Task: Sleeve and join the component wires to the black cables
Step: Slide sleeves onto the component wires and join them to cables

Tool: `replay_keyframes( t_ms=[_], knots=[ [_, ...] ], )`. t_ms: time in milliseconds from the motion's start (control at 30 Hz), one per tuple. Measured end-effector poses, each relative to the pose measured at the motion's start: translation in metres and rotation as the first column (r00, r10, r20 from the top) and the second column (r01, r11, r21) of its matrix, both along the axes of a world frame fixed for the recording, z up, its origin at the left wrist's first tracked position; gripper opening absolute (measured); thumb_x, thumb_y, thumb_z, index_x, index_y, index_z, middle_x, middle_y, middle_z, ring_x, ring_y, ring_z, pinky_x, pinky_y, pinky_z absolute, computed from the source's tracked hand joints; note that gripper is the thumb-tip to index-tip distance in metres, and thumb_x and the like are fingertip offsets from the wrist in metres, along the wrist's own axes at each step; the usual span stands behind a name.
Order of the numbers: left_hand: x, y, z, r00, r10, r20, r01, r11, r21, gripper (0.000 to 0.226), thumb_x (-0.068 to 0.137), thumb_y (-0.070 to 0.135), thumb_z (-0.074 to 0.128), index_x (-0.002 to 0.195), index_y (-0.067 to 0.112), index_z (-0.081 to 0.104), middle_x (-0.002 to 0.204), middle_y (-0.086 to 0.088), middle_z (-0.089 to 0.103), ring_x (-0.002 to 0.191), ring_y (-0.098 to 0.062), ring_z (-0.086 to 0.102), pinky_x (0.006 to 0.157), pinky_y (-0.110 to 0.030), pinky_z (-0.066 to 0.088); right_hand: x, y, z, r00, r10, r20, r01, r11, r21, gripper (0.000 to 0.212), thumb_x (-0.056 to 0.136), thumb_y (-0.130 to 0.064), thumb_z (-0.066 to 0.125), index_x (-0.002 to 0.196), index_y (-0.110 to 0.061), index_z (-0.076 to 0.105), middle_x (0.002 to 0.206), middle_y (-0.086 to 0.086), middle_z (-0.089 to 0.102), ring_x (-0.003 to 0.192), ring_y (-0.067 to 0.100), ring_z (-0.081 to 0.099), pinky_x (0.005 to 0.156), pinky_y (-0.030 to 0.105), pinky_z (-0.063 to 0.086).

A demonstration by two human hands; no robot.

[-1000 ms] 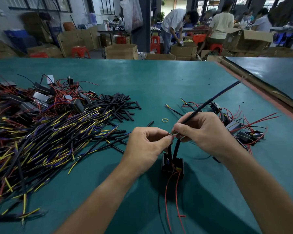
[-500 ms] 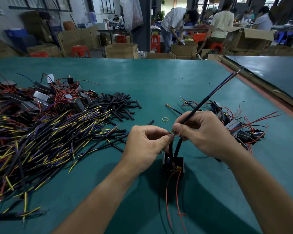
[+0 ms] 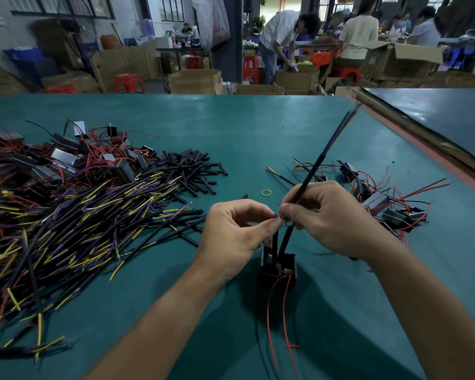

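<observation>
My left hand [image 3: 235,235] and my right hand [image 3: 329,219] meet above the green table [image 3: 244,130], each pinching bare wire ends at the same small joint. A long black cable [image 3: 320,160] runs from my right fingers up and away to the right. Two short black sleeves drop from the joint to a black component [image 3: 279,266] standing on the table under my hands. Thin red wires [image 3: 284,319] trail from the component towards me. The joint itself is mostly hidden by my fingertips.
A big heap of black cables with yellow and purple ends [image 3: 66,223] fills the left. Black sleeve tubes [image 3: 192,171] lie behind it, beside components with red wires [image 3: 61,157]. More wired components [image 3: 387,207] sit right. A yellow rubber band [image 3: 266,192] lies nearby.
The free end of the long black cable has swung higher and more upright. Both hands stay pinched at the joint, shifted slightly.
</observation>
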State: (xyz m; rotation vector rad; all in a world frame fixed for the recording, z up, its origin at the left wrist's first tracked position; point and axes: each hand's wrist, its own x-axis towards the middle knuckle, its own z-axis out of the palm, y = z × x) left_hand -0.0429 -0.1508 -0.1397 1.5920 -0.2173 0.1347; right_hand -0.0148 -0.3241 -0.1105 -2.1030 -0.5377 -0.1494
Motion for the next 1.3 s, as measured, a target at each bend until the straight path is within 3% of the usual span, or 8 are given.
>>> replay_keyframes(
  t_ms=[167, 300, 467, 600, 700, 867, 1033, 1300],
  knots=[
    [0.0046, 0.0015, -0.0002, 0.998, 0.053, -0.042, -0.053, 0.999, 0.002, 0.012, 0.076, 0.008, 0.081, 0.080, 0.011, 0.070, 0.062, 0.000, 0.070, 0.046, -0.010, 0.059, 0.045, -0.018, 0.045, -0.0018, 0.0027, 0.0007, 0.999, -0.006, 0.036, 0.003, 0.996, 0.085, 0.017, 0.091, -0.016, 0.067, 0.074, -0.016, 0.067, 0.065, 0.007, 0.064, 0.066, 0.035, 0.060, 0.065, 0.048, 0.053],
    [0.0047, 0.0040, -0.0010, 1.000, 0.012, -0.007, -0.011, 0.999, 0.031, 0.006, 0.079, 0.006, 0.078, 0.081, 0.011, 0.077, 0.058, 0.005, 0.067, 0.046, -0.005, 0.053, 0.047, -0.016, 0.042, -0.0022, 0.0040, -0.0005, 0.999, 0.013, 0.047, -0.012, 1.000, -0.010, 0.020, 0.091, -0.017, 0.066, 0.072, -0.020, 0.067, 0.060, -0.011, 0.061, 0.060, 0.010, 0.056, 0.062, 0.030, 0.048],
    [0.0050, 0.0050, -0.0023, 0.999, 0.015, 0.050, -0.019, 0.997, 0.069, 0.008, 0.080, 0.005, 0.078, 0.077, 0.011, 0.075, 0.056, 0.007, 0.064, 0.045, -0.005, 0.054, 0.046, -0.016, 0.041, -0.0031, 0.0048, -0.0004, 0.999, 0.026, 0.038, -0.025, 0.999, -0.025, 0.019, 0.092, -0.017, 0.066, 0.073, -0.019, 0.068, 0.061, -0.014, 0.062, 0.060, 0.006, 0.056, 0.063, 0.026, 0.048],
    [0.0052, 0.0035, -0.0037, 0.998, 0.031, 0.056, -0.039, 0.987, 0.157, 0.012, 0.080, 0.014, 0.077, 0.073, 0.018, 0.069, 0.056, 0.009, 0.063, 0.047, -0.008, 0.055, 0.048, -0.021, 0.043, -0.0043, 0.0072, -0.0006, 0.999, 0.021, 0.046, -0.020, 1.000, -0.023, 0.018, 0.093, -0.019, 0.064, 0.075, -0.019, 0.070, 0.067, -0.010, 0.067, 0.062, 0.006, 0.059, 0.066, 0.032, 0.053],
    [0.0049, 0.0037, -0.0036, 0.996, 0.068, 0.060, -0.077, 0.982, 0.171, 0.009, 0.072, 0.023, 0.076, 0.069, 0.021, 0.067, 0.055, 0.009, 0.062, 0.048, -0.013, 0.052, 0.049, -0.028, 0.041, -0.0047, 0.0078, -0.0024, 0.998, 0.015, 0.053, -0.014, 1.000, -0.013, 0.019, 0.094, -0.021, 0.063, 0.078, -0.017, 0.070, 0.071, 0.000, 0.068, 0.065, 0.023, 0.061, 0.067, 0.042, 0.053],
    [0.0063, 0.0021, -0.0045, 0.996, 0.085, 0.015, -0.086, 0.977, 0.195, 0.024, 0.084, 0.009, 0.071, 0.067, 0.023, 0.061, 0.049, 0.010, 0.056, 0.044, -0.015, 0.049, 0.048, -0.029, 0.039, -0.0041, 0.0074, -0.0031, 0.999, -0.006, 0.037, 0.005, 1.000, 0.009, 0.021, 0.095, -0.025, 0.062, 0.078, -0.014, 0.069, 0.070, 0.014, 0.065, 0.069, 0.039, 0.059, 0.068, 0.054, 0.051],
    [0.0055, 0.0027, -0.0017, 0.996, 0.082, 0.022, -0.084, 0.978, 0.190, 0.020, 0.084, 0.007, 0.072, 0.073, 0.021, 0.064, 0.059, 0.010, 0.062, 0.047, -0.017, 0.050, 0.049, -0.031, 0.041, -0.0058, 0.0083, -0.0003, 1.000, -0.009, 0.019, 0.008, 0.999, 0.035, 0.022, 0.095, -0.025, 0.061, 0.078, -0.013, 0.070, 0.068, 0.019, 0.063, 0.062, 0.039, 0.056, 0.065, 0.056, 0.051],
    [0.0045, 0.0035, -0.0010, 0.997, 0.071, 0.038, -0.078, 0.965, 0.250, 0.017, 0.086, 0.011, 0.069, 0.071, 0.020, 0.065, 0.050, 0.005, 0.052, 0.046, -0.017, 0.047, 0.045, -0.039, 0.043, -0.0055, 0.0066, -0.0006, 1.000, -0.021, -0.010, 0.021, 1.000, -0.011, 0.020, 0.095, -0.027, 0.061, 0.080, -0.017, 0.070, 0.070, 0.013, 0.066, 0.061, 0.028, 0.056, 0.067, 0.050, 0.053]
  ],
)
